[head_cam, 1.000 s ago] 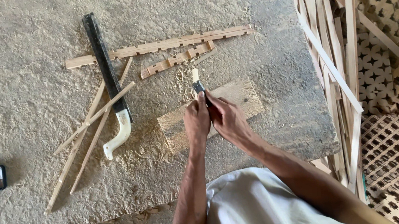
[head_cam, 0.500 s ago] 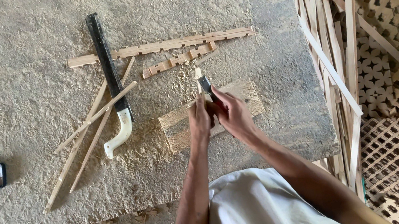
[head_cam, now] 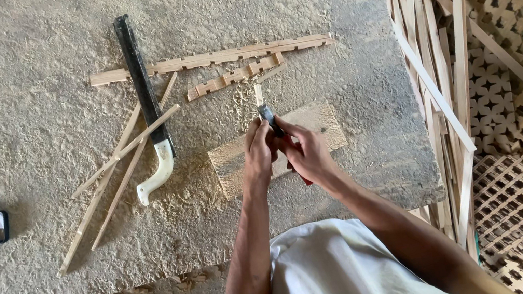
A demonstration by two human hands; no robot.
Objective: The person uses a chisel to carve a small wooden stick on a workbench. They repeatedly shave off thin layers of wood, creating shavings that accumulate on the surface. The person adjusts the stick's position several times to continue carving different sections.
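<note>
Hands barely shifted | left hand (head_cam: 258, 149) and right hand (head_cam: 304, 154) both closed on chisel (head_cam: 267, 116) over wooden board (head_cam: 313, 125) (handsaw (head_cam: 149, 108) at 10 o'clock) | notching apparently midway.

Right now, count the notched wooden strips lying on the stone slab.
2. A long notched strip lies across the far side of the stone slab; a short notched strip lies just nearer, beyond both hands. More may be hidden in the pile at right.
</note>
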